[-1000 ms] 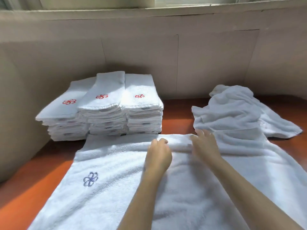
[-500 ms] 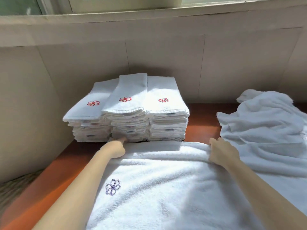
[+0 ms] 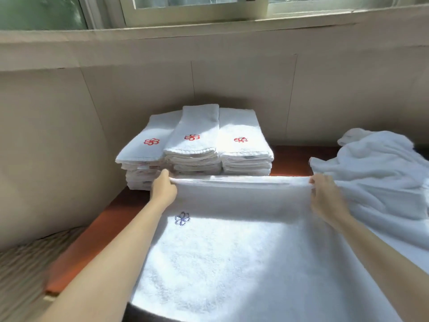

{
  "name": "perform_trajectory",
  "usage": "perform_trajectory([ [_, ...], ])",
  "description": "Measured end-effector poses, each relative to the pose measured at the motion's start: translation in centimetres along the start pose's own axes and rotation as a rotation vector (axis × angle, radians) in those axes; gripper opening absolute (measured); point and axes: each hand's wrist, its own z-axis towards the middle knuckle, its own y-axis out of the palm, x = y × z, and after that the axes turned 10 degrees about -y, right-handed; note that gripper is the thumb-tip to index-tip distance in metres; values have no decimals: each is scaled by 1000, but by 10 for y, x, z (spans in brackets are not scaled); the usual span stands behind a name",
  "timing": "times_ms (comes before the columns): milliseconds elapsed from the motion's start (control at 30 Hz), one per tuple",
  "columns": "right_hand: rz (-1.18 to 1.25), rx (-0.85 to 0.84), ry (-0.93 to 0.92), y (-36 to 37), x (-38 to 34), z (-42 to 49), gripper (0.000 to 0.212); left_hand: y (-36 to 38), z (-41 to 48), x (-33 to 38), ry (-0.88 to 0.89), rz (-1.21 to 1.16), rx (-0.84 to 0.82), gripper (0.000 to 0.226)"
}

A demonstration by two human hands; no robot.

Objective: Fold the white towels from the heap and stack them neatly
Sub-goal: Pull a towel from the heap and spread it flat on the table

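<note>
A white towel [image 3: 236, 247] with a blue flower emblem is stretched out in front of me, its far edge raised off the orange-brown table [image 3: 102, 231]. My left hand [image 3: 163, 191] grips the far left corner of that edge. At the far right corner my right hand [image 3: 325, 196] pinches the same edge. Behind the towel stand three side-by-side stacks of folded white towels [image 3: 197, 145] with red emblems. The loose heap of white towels [image 3: 380, 166] lies at the right, touching the stretched towel.
A beige wall [image 3: 243, 89] runs close behind the stacks, with a window [image 3: 197, 5] above it. At the lower left, beyond the table's edge, a woven wicker surface [image 3: 21, 270] shows.
Both hands slid apart from the middle of the far edge to its two corners and lifted it. The view tilted up, bringing the window into sight.
</note>
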Motion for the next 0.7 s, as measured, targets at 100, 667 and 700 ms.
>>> perform_trajectory([
  [100,53,-96,-1,-13,-5,-3,23,-5,-15,-15,-30,-38,-124,31],
  [667,14,-188,17,-14,-28,-129,14,-16,-95,-95,9,53,51,37],
  [700,-17,-209,15,-15,-28,-129,15,-16,-98,-95,7,101,70,36],
])
